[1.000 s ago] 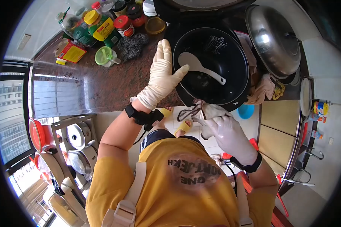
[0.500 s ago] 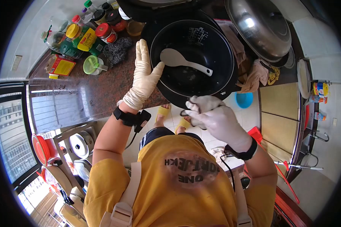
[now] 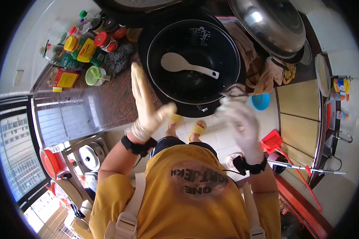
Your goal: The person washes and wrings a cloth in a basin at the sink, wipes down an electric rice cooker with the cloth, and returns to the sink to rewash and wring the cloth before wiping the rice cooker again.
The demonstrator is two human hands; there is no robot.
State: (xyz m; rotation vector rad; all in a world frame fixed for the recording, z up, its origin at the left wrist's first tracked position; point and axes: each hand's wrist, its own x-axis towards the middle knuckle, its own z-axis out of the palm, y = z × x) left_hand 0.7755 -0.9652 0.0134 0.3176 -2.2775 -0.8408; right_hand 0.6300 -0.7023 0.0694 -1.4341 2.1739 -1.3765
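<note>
A wide black rice cooker pot (image 3: 223, 51) with white level marks sits in the cooker, its lid raised. Inside it lies a white rice paddle (image 3: 175, 62), its handle pointing right. My left hand (image 3: 144, 104), in a whitish glove, is held open with fingers stretched out, left of the cooker's front edge and holding nothing. My right hand (image 3: 240, 119), also gloved and smeared by motion, is closed on a greyish cloth (image 3: 235, 90) at the cooker's right front edge. Part of the cloth is hidden by the fingers.
Several bottles and jars (image 3: 83, 49), a dark scouring pad (image 3: 119, 59) and a green-lidded container (image 3: 95, 75) stand left on the counter. A metal domed lid (image 3: 267, 28) and brownish cloths (image 3: 267, 73) lie right. A blue basin (image 3: 260, 101) is on the floor.
My right hand has moved the cloth rightward and up to the cooker's right front edge. My left hand has drawn back from the pot rim. The view has shifted slightly.
</note>
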